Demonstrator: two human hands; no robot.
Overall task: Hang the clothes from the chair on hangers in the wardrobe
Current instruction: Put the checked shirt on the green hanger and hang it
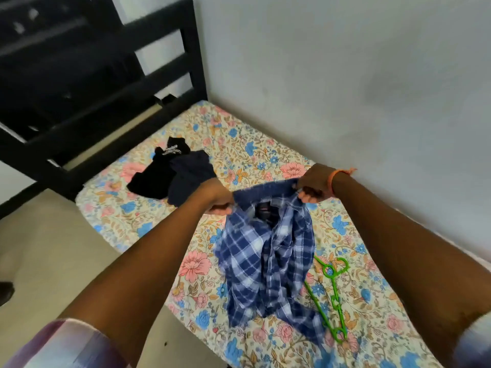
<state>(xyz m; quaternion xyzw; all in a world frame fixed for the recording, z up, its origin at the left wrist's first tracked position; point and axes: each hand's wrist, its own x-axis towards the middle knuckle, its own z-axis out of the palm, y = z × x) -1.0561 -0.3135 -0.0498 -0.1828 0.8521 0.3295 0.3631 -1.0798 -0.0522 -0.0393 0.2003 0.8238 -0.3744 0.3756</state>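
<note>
A blue and white checked shirt [268, 261] hangs over the bed, held up by its collar. My left hand [216, 197] grips the collar's left end and my right hand [313, 185] grips its right end. The shirt's lower part trails on the flowered bedsheet [239, 144]. A green plastic hanger [330, 296] lies flat on the sheet just right of the shirt. Two dark garments [172, 173], one black and one navy, lie crumpled farther up the bed. No chair or wardrobe is in view.
A black slatted bed frame [148, 75] stands at the bed's far end. A pale wall [345, 75] runs along the bed's right side. Beige floor [47, 248] lies to the left, with a dark object [5, 292] at the left edge.
</note>
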